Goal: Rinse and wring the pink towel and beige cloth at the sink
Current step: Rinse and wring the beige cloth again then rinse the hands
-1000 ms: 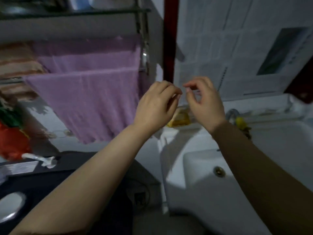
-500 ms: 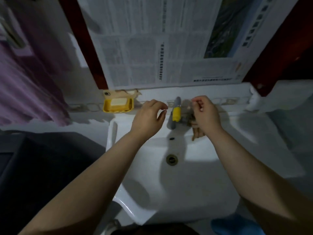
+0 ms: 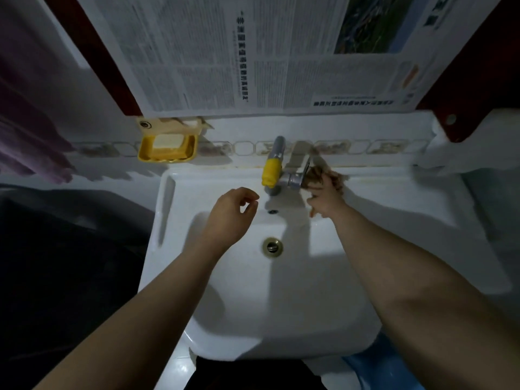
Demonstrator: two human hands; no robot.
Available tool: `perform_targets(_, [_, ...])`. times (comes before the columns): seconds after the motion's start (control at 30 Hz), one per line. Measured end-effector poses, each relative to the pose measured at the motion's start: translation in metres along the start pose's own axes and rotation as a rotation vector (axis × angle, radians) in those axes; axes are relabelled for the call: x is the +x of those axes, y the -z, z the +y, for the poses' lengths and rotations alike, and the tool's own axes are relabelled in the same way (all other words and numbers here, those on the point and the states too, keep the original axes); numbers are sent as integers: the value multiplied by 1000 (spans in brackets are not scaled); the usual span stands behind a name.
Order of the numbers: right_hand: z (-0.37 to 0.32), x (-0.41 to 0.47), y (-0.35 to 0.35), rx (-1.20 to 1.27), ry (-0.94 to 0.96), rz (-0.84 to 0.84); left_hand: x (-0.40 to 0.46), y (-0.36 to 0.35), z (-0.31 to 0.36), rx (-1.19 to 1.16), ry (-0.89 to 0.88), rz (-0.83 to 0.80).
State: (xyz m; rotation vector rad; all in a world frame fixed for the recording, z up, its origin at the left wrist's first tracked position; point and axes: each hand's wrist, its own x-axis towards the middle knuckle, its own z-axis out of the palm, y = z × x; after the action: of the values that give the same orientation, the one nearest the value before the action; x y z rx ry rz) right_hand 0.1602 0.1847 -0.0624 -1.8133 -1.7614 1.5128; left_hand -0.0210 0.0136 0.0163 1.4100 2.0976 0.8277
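Pink towel [image 3: 31, 128] hung at the far left edge of the view, well apart from the basin, a soft lilac-pink terry sheet falling in loose folds; it looked light while dry, would likely turn heavy and floppy once soaked, and seemed best gathered by a bunched edge in both hands rather than pinched at a corner. Right of it a yellow plastic soap dish [image 3: 166, 147] was fixed to the tiled wall with a pale bar of soap [image 3: 167, 141] lying in it. Below spread the white ceramic sink [image 3: 365, 271], smooth and glossy, with a metal drain [image 3: 272, 246] at its middle. The left hand [image 3: 230, 215] hovered over the bowl with fingers loosely curled and nothing in them. Beyond it stood the tap [image 3: 274, 164], a grey metal spout with a ribbed yellow sleeve and a chrome body beside it. No water was visible. The right hand [image 3: 323, 201] reached to the ledge just right of the tap, its fingers bent into the beige cloth [image 3: 326, 175], a small crumpled brownish wad lying against the tap body and the wall; whether the fingers had closed on it fully could not be told through the blur. That cloth looked thin, limp and easy to wring one-handed. Newspaper [image 3: 253, 52] covered the wall above, between dark red frame pieces.
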Motion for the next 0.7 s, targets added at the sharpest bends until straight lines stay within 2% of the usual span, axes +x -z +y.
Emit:
perform_targets(0.07, [9,4,-2,-421,39,68,-3,-5,-5,-19,59,-4])
perform_targets(0.1, [11,2,-3,-561,31,124,-4,-6,-8,-19,84,-3])
perform_targets(0.13, [11,-1,-6,-589,8,162,-6,-8,-11,-13,107,-8])
perform_targets(0.2, [10,-11,-16,-535,-27,154,-9,-12,-18,-35,152,-49])
perform_targets(0.27, [6,-26,-30,-508,15,27,-14,-17,-25,-103,179,-140])
perform_targets(0.37, [-4,-56,-52,-249,198,-125,-21,-27,-34,-108,117,-340])
perform_targets(0.43, [-12,-74,-62,-186,298,-220,-25,-35,-36,-158,62,-423])
perform_targets(0.53, [-18,-83,-68,-80,302,-366,-23,-38,-36,-310,154,-278])
perform_targets(0.57, [-21,-78,-65,-15,269,-322,-23,-36,-35,-397,206,-229])
perform_targets(0.6, [-25,-70,-61,67,217,-207,-25,-32,-34,-516,233,-198])
perform_targets(0.67, [-35,-47,-47,140,126,117,-27,-27,-37,-701,277,-140])
perform_targets(0.7, [-39,-34,-39,121,92,221,-28,-25,-38,-752,300,-120])
